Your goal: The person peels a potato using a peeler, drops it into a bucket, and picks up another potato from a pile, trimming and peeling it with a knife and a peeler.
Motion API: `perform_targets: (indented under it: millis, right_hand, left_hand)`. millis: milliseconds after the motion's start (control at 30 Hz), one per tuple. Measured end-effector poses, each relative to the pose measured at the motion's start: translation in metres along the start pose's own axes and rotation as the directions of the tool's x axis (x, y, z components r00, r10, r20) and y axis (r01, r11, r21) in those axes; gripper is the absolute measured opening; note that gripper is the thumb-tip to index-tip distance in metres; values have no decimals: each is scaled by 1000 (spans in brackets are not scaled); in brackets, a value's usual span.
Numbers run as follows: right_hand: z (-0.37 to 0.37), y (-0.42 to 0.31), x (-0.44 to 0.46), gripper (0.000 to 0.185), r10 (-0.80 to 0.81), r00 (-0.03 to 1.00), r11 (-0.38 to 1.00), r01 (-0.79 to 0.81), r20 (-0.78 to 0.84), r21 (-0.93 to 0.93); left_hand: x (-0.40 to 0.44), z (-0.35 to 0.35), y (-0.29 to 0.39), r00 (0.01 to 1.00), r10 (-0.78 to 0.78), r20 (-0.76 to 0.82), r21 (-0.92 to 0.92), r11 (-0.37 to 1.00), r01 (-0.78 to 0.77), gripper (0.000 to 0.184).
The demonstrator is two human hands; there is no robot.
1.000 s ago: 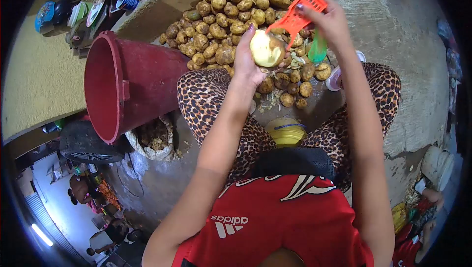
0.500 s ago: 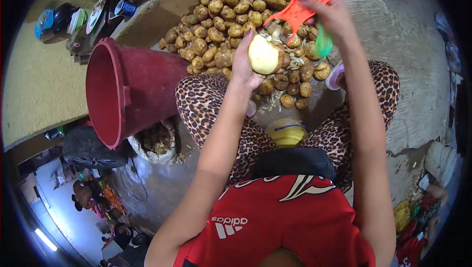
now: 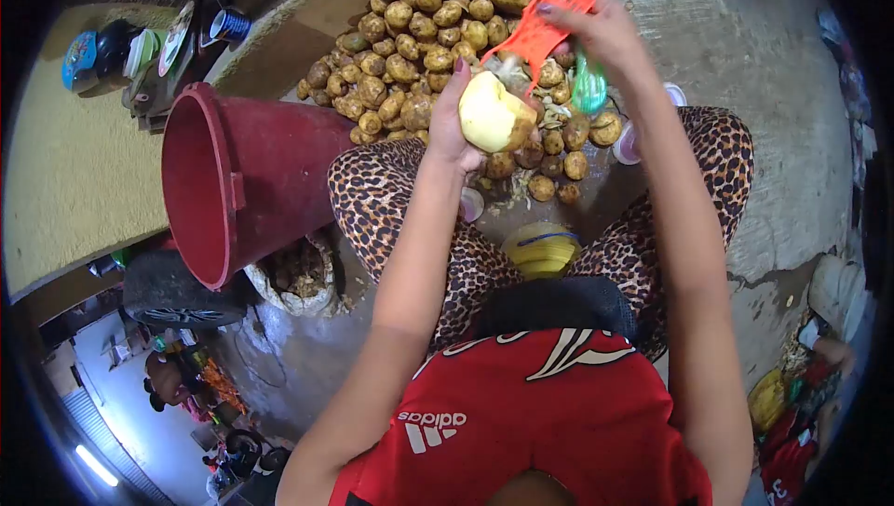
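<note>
In front of the heaped potatoes [image 3: 401, 68], the left hand [image 3: 451, 129] cups a partly peeled potato [image 3: 486, 117], thumb along its side, the other fingers mostly hidden; the right hand [image 3: 610, 40] grips an orange peeler [image 3: 535, 39], thumb pressed on its face, its prongs near the potato, contact impossible to tell, and a maroon bucket [image 3: 289, 161] is to the left

Upside-down "adidas" lettering [image 3: 433, 418] and bar logo [image 3: 431, 437] on red jersey [image 3: 559, 418], unclear number [image 3: 777, 489] on another person's top [image 3: 785, 458]
</note>
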State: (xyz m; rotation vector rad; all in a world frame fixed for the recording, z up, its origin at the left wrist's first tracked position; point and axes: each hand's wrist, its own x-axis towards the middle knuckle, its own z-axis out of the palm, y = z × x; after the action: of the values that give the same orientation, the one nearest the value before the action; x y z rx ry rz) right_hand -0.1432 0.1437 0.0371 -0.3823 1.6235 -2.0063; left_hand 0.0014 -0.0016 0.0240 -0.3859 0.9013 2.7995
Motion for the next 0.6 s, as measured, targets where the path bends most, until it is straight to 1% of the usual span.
perform_targets:
  millis: [33,67,100,133,200,233,267,333,367,400,467,533,567,600]
  right_hand:
    - [-11,-5,7,25,-27,998,1000,26,-60,-10]
    - [-20,-9,11,26,-56,991,998,54,-121,-19]
    - [-21,-19,9,27,-58,997,995,62,-55,73]
    - [-17,-22,5,28,-33,999,999,32,34,25]
    - [0,-26,-10,29,30,979,997,-14,203,-81]
    - [14,-17,-13,27,-57,976,997,65,208,-29]
    - [15,-19,-16,26,41,956,999,-48,292,16]
    - [-1,-16,-2,25,25,983,996,-9,184,-90]
    - [-8,-11,5,22,-155,987,974,158,30,-165]
    - [-17,-19,10,22,-138,990,972,138,16,-189]
    - [-24,-22,7,23,-118,990,987,126,76,-101]
    - [-3,-27,-9,27,-24,971,996,44,237,-80]
    - [5,-18,-11,31,-36,964,989,73,263,-133]
    - [12,-17,-16,34,49,943,995,-19,328,-96]
  left_hand:
    - [1,-7,-1,994,-12,105,37,999,9,61]
    - [1,-14,-2,996,-14,92,40,999,11,60]
    - [1,-11,-1,997,-17,81,42,999,14,59]
    - [1,-8,-1,997,-20,70,42,999,17,58]
    - [4,6,-1,990,-43,-134,-98,995,30,55]
    - [4,11,-1,969,-66,-236,-168,985,26,54]
    - [3,10,-1,984,-63,-166,-132,990,41,53]
    - [-1,3,-2,997,-68,-31,-61,996,66,52]
    - [2,-11,-2,967,-95,235,16,995,94,52]
    - [1,-12,-3,981,-89,171,23,996,86,52]
    - [2,-12,-4,996,-78,46,36,996,77,53]
    - [-1,2,-1,993,-119,5,-73,990,119,52]
    - [-2,7,1,990,-142,-16,-128,982,139,52]
    - [-1,7,0,994,-104,-14,-69,992,103,52]
